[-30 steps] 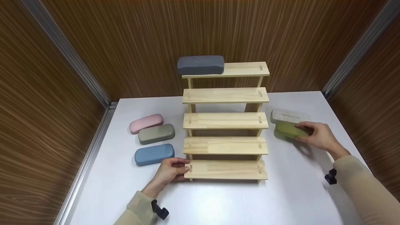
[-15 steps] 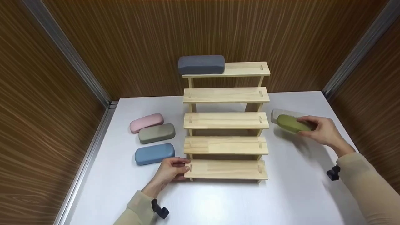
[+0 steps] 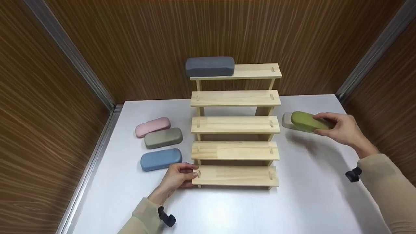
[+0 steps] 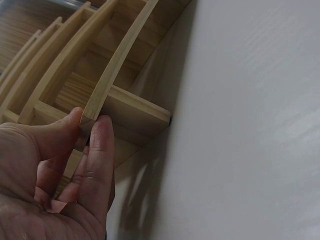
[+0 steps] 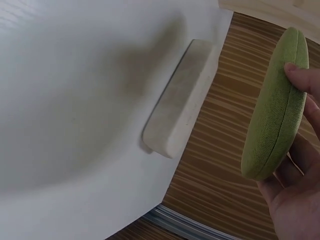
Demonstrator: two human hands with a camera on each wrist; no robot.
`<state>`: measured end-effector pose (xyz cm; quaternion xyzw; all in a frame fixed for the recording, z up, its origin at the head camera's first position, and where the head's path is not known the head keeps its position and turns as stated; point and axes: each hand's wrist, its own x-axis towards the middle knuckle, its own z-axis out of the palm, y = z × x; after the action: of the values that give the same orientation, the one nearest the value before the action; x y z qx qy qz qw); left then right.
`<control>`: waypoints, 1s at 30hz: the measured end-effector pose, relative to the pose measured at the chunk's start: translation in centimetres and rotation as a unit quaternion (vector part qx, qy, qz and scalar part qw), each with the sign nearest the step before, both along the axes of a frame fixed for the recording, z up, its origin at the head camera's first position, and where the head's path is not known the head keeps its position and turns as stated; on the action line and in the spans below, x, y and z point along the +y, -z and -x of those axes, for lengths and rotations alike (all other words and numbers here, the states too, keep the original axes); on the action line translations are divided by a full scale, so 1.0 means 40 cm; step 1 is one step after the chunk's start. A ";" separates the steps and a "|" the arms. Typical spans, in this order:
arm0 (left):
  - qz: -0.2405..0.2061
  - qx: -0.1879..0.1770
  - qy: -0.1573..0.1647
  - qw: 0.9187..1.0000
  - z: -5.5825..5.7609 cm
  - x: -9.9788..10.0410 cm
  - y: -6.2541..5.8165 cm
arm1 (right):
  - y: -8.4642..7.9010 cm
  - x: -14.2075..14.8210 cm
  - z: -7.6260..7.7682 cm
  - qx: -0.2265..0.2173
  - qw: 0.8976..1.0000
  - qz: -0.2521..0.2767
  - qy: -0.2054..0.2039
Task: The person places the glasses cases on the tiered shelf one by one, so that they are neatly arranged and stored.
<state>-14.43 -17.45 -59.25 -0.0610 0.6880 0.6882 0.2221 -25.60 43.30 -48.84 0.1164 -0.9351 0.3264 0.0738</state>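
My right hand grips a green glasses case by its right end, held above the table. In the right wrist view the thumb lies on one side of the green case and fingers on the other. Behind and below it lies a whitish glasses case, partly hidden in the head view. With thumb and fingers my left hand pinches the left end of the lowest step of a wooden tiered shelf. The left wrist view shows the thumb and fingers on either side of that board.
A dark blue-grey glasses case rests on the left part of the top step. On the table left of the shelf lie a pink case, a grey-green case and a blue case. Wood-grain walls enclose the white table.
My right hand has lifted the green glasses case off the table and carried it slightly right and away from me, over the whitish case. The left hand stays on the shelf.
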 end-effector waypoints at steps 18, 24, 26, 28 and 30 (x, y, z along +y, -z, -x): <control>-0.004 -0.003 -0.003 1.000 0.002 0.001 0.003 | -0.112 -0.016 0.005 0.028 0.999 0.002 0.020; -0.003 -0.001 -0.004 1.000 0.003 0.001 0.004 | -0.168 -0.025 0.014 0.033 0.999 -0.005 0.021; -0.003 -0.002 -0.004 1.000 0.003 0.001 0.004 | -0.187 -0.028 0.015 0.031 0.999 -0.002 0.021; -0.004 -0.003 -0.003 1.000 0.003 0.001 0.004 | -0.206 -0.033 0.017 0.032 0.999 0.002 0.018; -0.004 -0.004 -0.003 1.000 0.002 0.002 0.005 | -0.223 -0.039 0.020 0.034 0.999 0.007 0.015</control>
<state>-14.51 -17.39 -59.46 -0.0648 0.6840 0.6914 0.2234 -26.39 41.76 -39.91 0.1132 -0.9313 0.3278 0.1112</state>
